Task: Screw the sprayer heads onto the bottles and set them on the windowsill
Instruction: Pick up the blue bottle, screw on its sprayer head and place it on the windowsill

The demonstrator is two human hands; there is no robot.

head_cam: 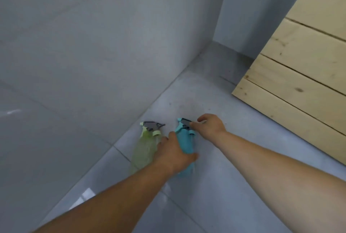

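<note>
Two spray bottles stand side by side on a pale tiled surface (215,186) next to a grey wall. The green bottle (144,148) on the left carries a grey and green sprayer head (151,125). The blue bottle (185,141) stands just right of it. My left hand (174,156) grips the blue bottle's body, partly covering it. My right hand (209,126) pinches the blue bottle's grey and blue sprayer head (184,123) from the right.
A grey tiled wall (93,54) rises close on the left of the bottles. A panel of pale wooden planks (303,68) leans at the right. The tiled surface runs to a corner at the back.
</note>
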